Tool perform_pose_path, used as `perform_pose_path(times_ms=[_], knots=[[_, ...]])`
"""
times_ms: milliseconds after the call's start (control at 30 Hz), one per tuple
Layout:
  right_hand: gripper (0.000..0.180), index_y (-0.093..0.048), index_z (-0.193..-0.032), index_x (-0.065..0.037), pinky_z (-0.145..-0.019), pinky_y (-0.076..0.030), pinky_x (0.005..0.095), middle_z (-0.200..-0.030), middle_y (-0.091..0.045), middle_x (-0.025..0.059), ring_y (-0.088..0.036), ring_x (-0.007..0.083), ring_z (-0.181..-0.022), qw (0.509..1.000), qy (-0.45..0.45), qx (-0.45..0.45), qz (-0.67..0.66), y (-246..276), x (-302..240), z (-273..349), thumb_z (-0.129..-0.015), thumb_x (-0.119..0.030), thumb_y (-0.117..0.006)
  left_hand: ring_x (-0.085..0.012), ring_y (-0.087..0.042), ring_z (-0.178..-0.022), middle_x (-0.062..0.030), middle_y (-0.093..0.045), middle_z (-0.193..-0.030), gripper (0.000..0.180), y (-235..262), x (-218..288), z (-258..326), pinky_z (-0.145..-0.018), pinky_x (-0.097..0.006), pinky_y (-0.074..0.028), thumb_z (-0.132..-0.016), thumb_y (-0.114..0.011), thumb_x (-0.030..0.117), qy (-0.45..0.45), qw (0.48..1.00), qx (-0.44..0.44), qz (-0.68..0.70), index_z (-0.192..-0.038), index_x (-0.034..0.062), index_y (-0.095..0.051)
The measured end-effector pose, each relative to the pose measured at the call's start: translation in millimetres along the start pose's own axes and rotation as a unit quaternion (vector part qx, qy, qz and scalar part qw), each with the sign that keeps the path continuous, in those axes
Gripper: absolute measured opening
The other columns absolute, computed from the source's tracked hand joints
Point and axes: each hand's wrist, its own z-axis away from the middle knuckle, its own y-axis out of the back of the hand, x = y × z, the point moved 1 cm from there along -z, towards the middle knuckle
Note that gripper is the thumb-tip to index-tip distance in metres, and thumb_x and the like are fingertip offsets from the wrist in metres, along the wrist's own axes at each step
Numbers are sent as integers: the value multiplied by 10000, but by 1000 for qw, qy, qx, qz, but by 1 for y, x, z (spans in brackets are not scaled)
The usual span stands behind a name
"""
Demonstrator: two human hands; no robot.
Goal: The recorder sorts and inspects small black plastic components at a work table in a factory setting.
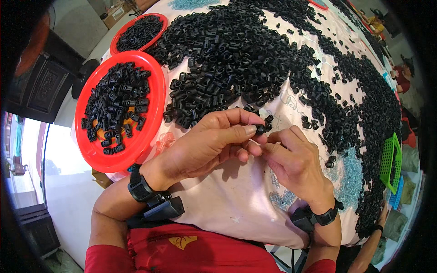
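Over the cloth-covered table, my left hand (207, 148) pinches a small black plastic cord lock (260, 129) between thumb and forefinger. Close against its fingertips is my right hand (298, 166), its fingers curled and pressed together. Whatever it grips, if anything, is hidden. Just beyond my hands spreads a large heap of loose black plastic pieces (227, 63). To the left, a round red tray (157, 86) bears many black cord locks. Small pale-blue translucent pieces (350, 173) lie scattered right of my right hand.
A second red tray (162, 27) with slim black pieces stands at the far left. More black pieces (382, 123) run down the right side, beside a green basket (390, 161). Another person's forearm (368, 250) shows at lower right; other people sit along the far right edge.
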Motion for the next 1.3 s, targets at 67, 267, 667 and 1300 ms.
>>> perform_pose_path(times_ms=[67,267,667,1300], knots=[[321,-740,-1063,-94,-677,-555,366,-966,-652,73,-644,274,-869,1000,-7,4,-11,0,2,2,-761,14,-734,-126,-712,-884,-124,-714,-1135,285,0,0,0,-711,-214,-584,-1057,-585,121,-6,1000,-3,-4,-1314,0,-568],[281,-748,-1102,-47,-635,-523,304,-980,-690,100,-668,192,-762,973,-126,122,-154,12,-3,0,-843,60,-736,-125,-718,-856,-143,-716,-1152,263,-9,1,3,-728,-223,-590,-1063,-586,147,8,998,-4,-64,-1292,19,-574],[373,-747,-1234,-66,-684,-557,261,-1036,-681,128,-692,171,-798,973,-82,129,-173,10,-18,-1,-895,79,-691,-142,-728,-953,-144,-718,-1114,294,-13,-5,2,-785,-222,-599,-1073,-580,191,30,997,-24,-60,-1295,1,-555],[236,-758,-1110,5,-615,-513,252,-911,-738,113,-648,134,-678,959,-143,145,-197,16,-17,2,-880,50,-732,-135,-727,-891,-99,-727,-1100,220,-21,-8,2,-740,-236,-594,-1071,-562,112,-35,985,-1,-170,-1267,12,-559]])
